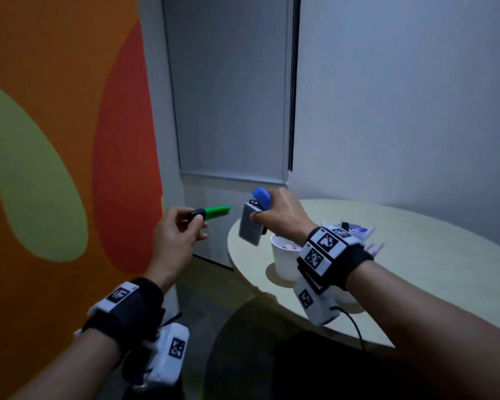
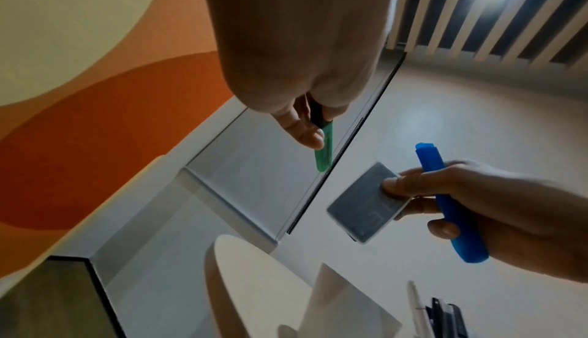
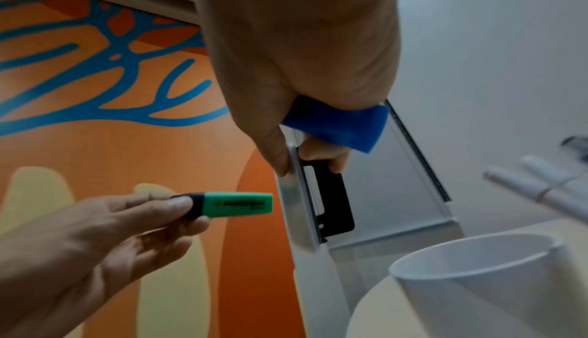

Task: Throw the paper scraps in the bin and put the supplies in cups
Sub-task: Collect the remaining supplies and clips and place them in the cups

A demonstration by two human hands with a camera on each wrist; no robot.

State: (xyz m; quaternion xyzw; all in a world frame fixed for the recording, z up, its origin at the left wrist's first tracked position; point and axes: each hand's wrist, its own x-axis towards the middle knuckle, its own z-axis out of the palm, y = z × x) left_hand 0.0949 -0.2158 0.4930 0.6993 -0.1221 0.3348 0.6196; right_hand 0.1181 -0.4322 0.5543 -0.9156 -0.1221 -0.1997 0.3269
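Observation:
My left hand (image 1: 185,223) pinches a green highlighter (image 1: 216,212) by its black cap, out over the floor left of the table. My right hand (image 1: 273,215) is raised above the table's left edge. It grips a blue marker (image 1: 261,197) and a flat grey case (image 1: 250,228), thumb pressed on the case. In the left wrist view the green highlighter (image 2: 324,155) points away, with the blue marker (image 2: 445,200) and grey case (image 2: 362,207) to its right. The right wrist view shows the case (image 3: 297,205) edge-on with a black clip. A white cup (image 1: 283,262) stands just below my right hand.
The round pale table (image 1: 416,278) stands in a corner with grey walls. A pile of pens and other supplies (image 1: 355,230) lies behind my right wrist. An orange and green patterned wall (image 1: 55,140) runs along the left. The bin is out of view.

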